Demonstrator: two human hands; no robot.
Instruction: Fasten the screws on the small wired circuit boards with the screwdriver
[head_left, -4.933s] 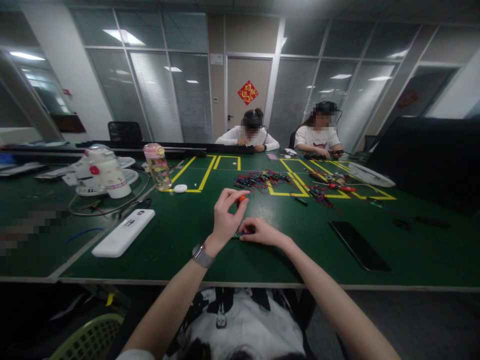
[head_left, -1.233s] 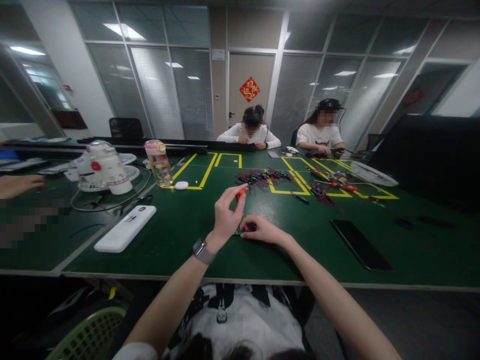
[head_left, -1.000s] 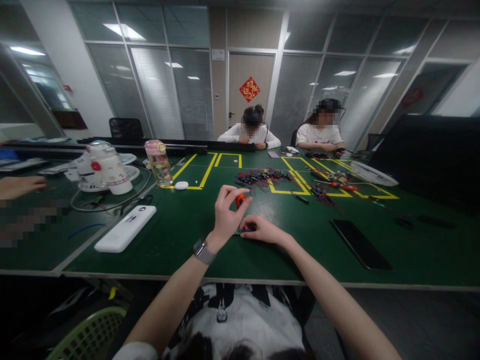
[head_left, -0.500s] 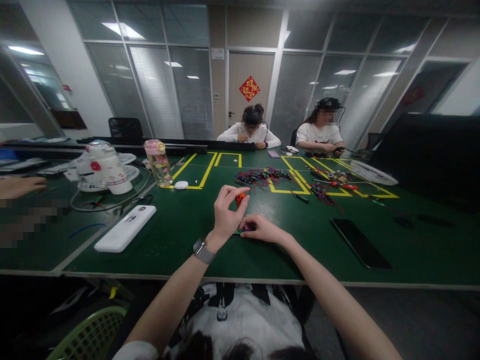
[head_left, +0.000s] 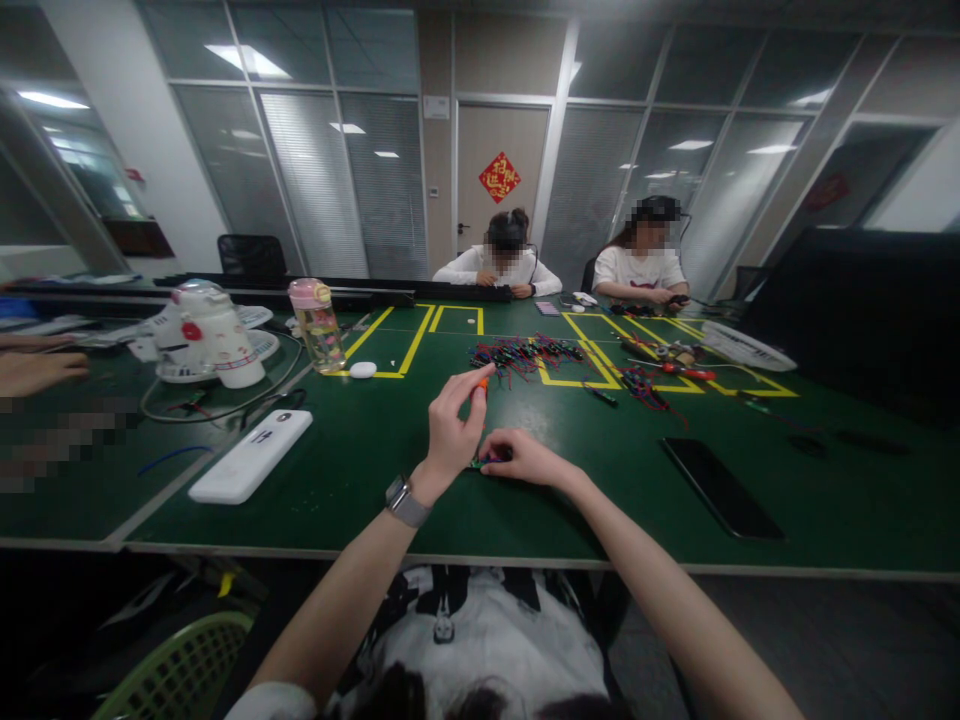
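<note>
The left hand (head_left: 452, 430) pinches an orange-handled screwdriver (head_left: 482, 384) upright; the right hand (head_left: 523, 457) presses a small wired part (head_left: 481, 463) onto the green table (head_left: 360, 470), well inside its near edge. Bare tabletop lies between the part and the white power bank (head_left: 250, 456) to its left; the black phone (head_left: 713, 487) lies well apart on the other side.

door (head_left: 489, 180) | red diamond sign (head_left: 499, 177) | gold character, unreadable

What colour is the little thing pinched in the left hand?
Orange, in the left hand: the little thing, head view.
</note>
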